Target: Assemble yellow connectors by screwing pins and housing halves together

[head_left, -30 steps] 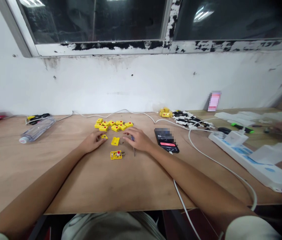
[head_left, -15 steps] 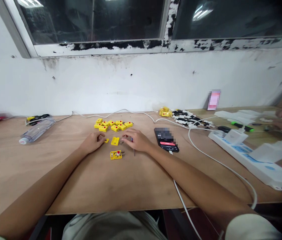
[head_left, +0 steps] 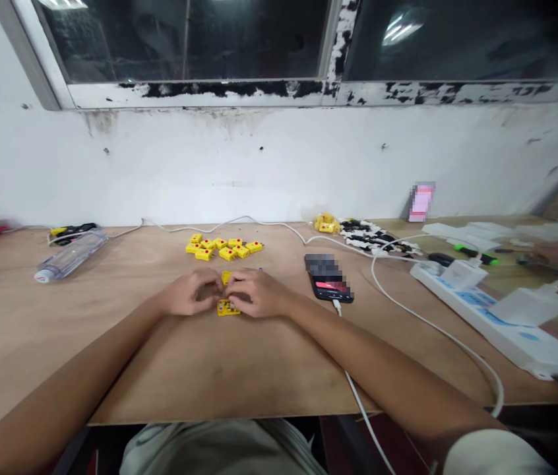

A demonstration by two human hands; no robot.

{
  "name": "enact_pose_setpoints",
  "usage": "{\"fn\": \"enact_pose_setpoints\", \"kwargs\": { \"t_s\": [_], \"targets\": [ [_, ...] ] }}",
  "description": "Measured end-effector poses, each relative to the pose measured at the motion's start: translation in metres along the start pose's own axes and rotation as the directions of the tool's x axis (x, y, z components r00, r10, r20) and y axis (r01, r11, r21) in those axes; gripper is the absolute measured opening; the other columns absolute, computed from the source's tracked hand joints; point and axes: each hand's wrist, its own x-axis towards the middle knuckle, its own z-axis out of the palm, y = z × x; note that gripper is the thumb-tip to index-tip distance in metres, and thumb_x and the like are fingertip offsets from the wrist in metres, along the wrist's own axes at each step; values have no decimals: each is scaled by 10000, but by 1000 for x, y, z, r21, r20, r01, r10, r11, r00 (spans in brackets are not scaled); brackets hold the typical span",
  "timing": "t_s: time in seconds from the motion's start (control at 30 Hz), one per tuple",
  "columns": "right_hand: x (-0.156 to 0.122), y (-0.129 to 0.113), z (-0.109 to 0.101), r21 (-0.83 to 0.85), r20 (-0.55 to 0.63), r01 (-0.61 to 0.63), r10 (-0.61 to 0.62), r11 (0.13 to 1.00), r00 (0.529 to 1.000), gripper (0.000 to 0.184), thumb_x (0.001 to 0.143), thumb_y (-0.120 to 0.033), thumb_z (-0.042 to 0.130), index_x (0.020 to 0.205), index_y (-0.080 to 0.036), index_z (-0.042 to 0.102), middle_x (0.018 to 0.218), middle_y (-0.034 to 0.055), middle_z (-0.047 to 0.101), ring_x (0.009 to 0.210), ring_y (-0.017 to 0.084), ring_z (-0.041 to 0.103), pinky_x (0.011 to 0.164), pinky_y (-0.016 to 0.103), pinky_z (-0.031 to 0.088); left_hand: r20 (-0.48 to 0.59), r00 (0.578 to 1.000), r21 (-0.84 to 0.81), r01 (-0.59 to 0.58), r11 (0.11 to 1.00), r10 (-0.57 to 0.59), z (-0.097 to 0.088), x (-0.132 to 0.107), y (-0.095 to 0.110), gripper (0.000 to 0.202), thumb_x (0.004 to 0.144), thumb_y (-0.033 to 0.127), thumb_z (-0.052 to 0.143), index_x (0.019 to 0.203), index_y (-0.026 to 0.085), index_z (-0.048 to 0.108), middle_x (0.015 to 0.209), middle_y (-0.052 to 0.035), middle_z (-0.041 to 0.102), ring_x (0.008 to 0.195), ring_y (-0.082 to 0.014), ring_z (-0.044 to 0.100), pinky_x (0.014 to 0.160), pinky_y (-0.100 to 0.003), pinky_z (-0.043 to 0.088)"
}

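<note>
An uncovered yellow plug housing (head_left: 227, 309) with small parts inside lies in front of me, its right end hidden by my right hand. My right hand (head_left: 259, 293) is closed, its fingertips over that end; what they grip is hidden. My left hand (head_left: 192, 292) curves in from the left, thumb and fingertips drawn together near the housing's left side, on something too small to make out. Just beyond, a yellow cover (head_left: 226, 276) shows partly between the hands. A small blue tip (head_left: 260, 269) shows behind my right hand. Several yellow plugs (head_left: 228, 253) with red dots sit farther back.
A phone (head_left: 329, 278) on a white cable lies to the right, near a white power strip (head_left: 501, 320) with chargers. A clear bottle (head_left: 74, 256) lies at left. Black and white parts (head_left: 375, 236) and bagged yellow pieces (head_left: 327, 223) are by the wall.
Both hands have moved nearer and closer together, over the uncovered housing. The small yellow piece by my left hand and the metal shaft under my right hand no longer show.
</note>
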Motion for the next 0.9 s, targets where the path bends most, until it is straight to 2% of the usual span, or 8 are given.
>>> {"fn": "enact_pose_setpoints", "kwargs": {
  "t_s": [0.1,0.23,0.37,0.5,0.63,0.73,0.83,0.9],
  "targets": [
    [-3,9,-4,-73,-13,-106,105,992,994,199,878,-141,498,883,-177,693,873,64,640,803,176,568,746,289,416,52,998,11,-46,999,46,2,1,7,233,751,223,629,978,181,597,964,-53,645,893,-205,590,817,-295,450],
    [-9,27,-7,-141,-81,-277,267,951,960,216,865,-122,479,903,-153,690,887,69,633,823,175,561,757,282,406,70,995,35,-67,997,64,4,3,9,222,751,169,596,974,175,597,952,-46,636,890,-197,583,821,-295,440],
    [-12,37,-10,-135,-78,-334,326,933,942,209,844,-103,485,870,-154,686,893,66,647,808,169,560,761,277,410,74,996,55,-61,997,57,6,3,7,185,793,149,551,969,174,602,925,-46,633,863,-188,585,802,-289,443],
    [-10,38,-15,-165,-120,-410,394,897,911,229,846,-103,481,932,-149,688,922,72,653,862,175,568,810,278,413,27,999,69,-19,997,17,6,3,2,142,858,161,509,964,170,603,920,-50,643,853,-178,597,791,-282,449],
    [-12,43,-13,-177,-132,-557,541,811,830,225,887,-170,479,978,-174,684,967,56,666,896,165,583,854,262,417,19,1000,70,6,998,-7,6,2,-3,147,897,183,484,967,170,613,931,-55,653,852,-173,606,783,-275,459],
    [-18,54,-10,-199,-199,-651,620,732,759,269,913,-260,483,1085,-151,658,1120,125,626,1041,231,564,940,343,402,41,999,85,2,996,-6,8,2,-5,168,918,202,472,988,173,623,948,-60,659,867,-178,611,790,-279,463],
    [-21,66,-11,-255,-305,-773,710,581,635,423,914,-408,505,1228,-138,593,1347,209,470,1228,338,454,1037,484,323,41,999,87,9,996,-12,8,3,-5,179,928,211,469,1014,173,621,975,-63,667,886,-181,617,800,-281,465],
    [-21,72,-13,-297,-345,-837,766,459,542,522,913,-520,477,1281,-159,559,1418,222,392,1290,380,391,1069,564,253,39,999,87,17,996,-21,8,3,-5,182,933,224,469,1022,174,621,974,-61,670,880,-180,622,789,-277,467]
  ]
}}
